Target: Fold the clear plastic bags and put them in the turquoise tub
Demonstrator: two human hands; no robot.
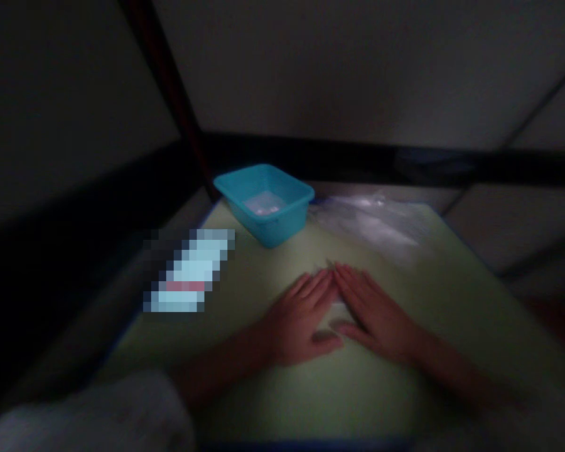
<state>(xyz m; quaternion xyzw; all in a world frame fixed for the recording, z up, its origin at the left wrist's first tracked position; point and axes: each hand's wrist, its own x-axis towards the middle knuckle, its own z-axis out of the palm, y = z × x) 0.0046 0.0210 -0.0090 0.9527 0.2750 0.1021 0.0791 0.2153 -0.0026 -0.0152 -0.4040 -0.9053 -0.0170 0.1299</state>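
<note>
My left hand (294, 320) lies palm down on the yellow-green tabletop (282, 402), its fingers stretched out and the thumb apart. Opposite it, my right hand (376, 311) is also stretched out flat, so that the fingertips of both hands almost meet. Beneath the fingers a small pale, see-through piece (339, 295) shows, perhaps plastic film; most of it is covered and its kind is unclear. Neither hand is closed around anything. The picture is dark and somewhat blurred.
Beyond my hands stands a turquoise plastic basin (282, 229) with something whitish inside. Crumpled clear plastic (381, 226) lies to its right at the far edge. A blurred-out light rectangle (193, 270) sits on the left side. A wall (358, 69) rises behind the table.
</note>
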